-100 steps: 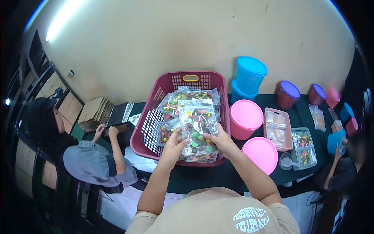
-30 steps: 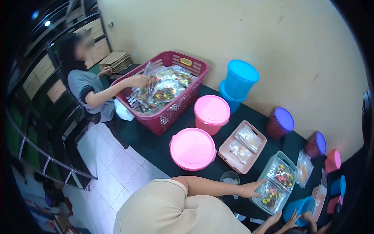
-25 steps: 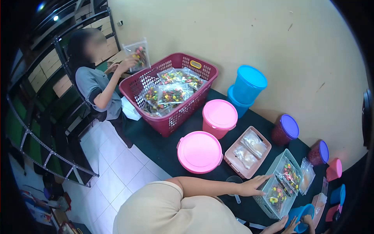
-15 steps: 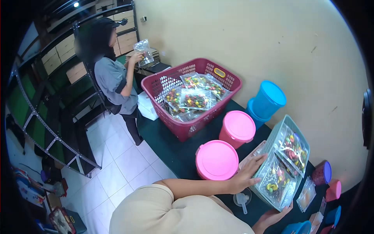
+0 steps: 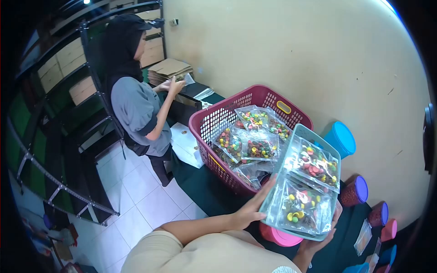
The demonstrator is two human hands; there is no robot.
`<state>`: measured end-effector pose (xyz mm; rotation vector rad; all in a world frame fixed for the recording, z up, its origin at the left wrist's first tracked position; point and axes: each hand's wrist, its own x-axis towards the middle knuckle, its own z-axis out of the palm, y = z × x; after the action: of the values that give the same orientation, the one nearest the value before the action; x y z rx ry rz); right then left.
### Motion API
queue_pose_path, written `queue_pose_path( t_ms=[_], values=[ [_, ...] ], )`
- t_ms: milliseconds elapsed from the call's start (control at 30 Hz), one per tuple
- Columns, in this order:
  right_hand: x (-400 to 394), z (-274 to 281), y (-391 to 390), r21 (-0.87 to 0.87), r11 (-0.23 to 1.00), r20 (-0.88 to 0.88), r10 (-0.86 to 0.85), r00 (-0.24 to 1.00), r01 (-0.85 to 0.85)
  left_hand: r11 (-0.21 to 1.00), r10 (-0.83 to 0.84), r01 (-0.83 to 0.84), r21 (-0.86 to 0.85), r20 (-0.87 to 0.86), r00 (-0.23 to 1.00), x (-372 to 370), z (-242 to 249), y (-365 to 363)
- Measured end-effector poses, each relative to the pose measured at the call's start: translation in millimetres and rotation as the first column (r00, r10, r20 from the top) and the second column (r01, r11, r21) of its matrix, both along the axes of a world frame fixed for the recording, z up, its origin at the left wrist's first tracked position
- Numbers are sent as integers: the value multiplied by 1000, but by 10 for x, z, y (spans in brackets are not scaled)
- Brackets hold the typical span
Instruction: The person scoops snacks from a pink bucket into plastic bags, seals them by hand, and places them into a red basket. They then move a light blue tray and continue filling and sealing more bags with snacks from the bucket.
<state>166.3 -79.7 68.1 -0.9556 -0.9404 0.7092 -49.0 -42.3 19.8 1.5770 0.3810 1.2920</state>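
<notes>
1. Left hand [image 5: 248, 211] grips the near-left edge of a clear tray [image 5: 277, 193], fingers spread flat along its side, thumb underneath.
2. Right hand [image 5: 318, 241] mostly hidden under the tray's lower right corner; only fingertips and the heel show, cupping it from below, holding the tray.
3. Tray is up off the table [image 5: 200, 191], tilted steeply toward the camera, just over the near-right rim of the red basket [image 5: 214, 123].
4. Inside the tray: sealed clear candy bags [image 5: 302, 182], several, lying loose against the tilted bottom.
5. Basket already holds a heap of the same kind of bags [image 5: 248, 141], piled up to about rim height.
6. Pink tub [image 5: 277, 236] sits right beneath the tray, mostly covered; blue tub [image 5: 339, 139] behind, purple-lid jars [image 5: 355, 191] to the right.
7. Risk: with that tilt the loose bags could slide out the low edge too early, dropping on the table or the pink tub instead of the basket.
8. Risk: grip is edge-and-underside only, so the tray could twist or slip if the load shifts.
9. Risk: the heap is high, so more bags on it may spill over the rim.
10. Another person [image 5: 136, 104] in grey sits left of the basket, hands at a stack of cardboard [image 5: 170, 68], well apart from the tray.
</notes>
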Motion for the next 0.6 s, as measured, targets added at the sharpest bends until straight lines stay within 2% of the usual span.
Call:
queue_pose_path(
  t_ms=[33,67,100,133,167,200,300,433,500,600],
  values=[
    [-157,63,32,-113,982,341,-103,934,149,999,26,-22,48,-81,996,-199,-46,29],
    [-100,-296,135,90,973,458,-229,859,211,994,87,-80,79,-95,992,-338,-66,58],
    [-219,-293,130,85,966,454,-255,854,243,996,55,-47,75,-101,993,-455,-55,105],
    [-372,-293,132,30,992,192,-127,973,123,995,93,-89,48,-113,989,-572,-34,159],
    [-512,-301,121,17,1000,-95,3,996,-2,992,127,-126,17,-130,983,-676,-23,203],
    [-570,-335,135,105,981,-357,191,914,-164,986,163,-163,18,-189,968,-767,15,284],
    [-717,-405,135,51,988,-345,155,926,-146,990,77,-91,-108,-127,989,-863,60,489],
    [-781,-396,264,-3,997,-194,70,978,-72,985,-1,-11,-174,-69,998,-891,-82,771],
    [-819,-372,329,-7,1000,-175,23,984,-25,963,-91,100,-250,44,995,-873,-89,849],
    [-812,-386,342,-5,1000,-139,-5,990,4,965,-107,120,-233,68,992,-878,-100,849]
  ],
)
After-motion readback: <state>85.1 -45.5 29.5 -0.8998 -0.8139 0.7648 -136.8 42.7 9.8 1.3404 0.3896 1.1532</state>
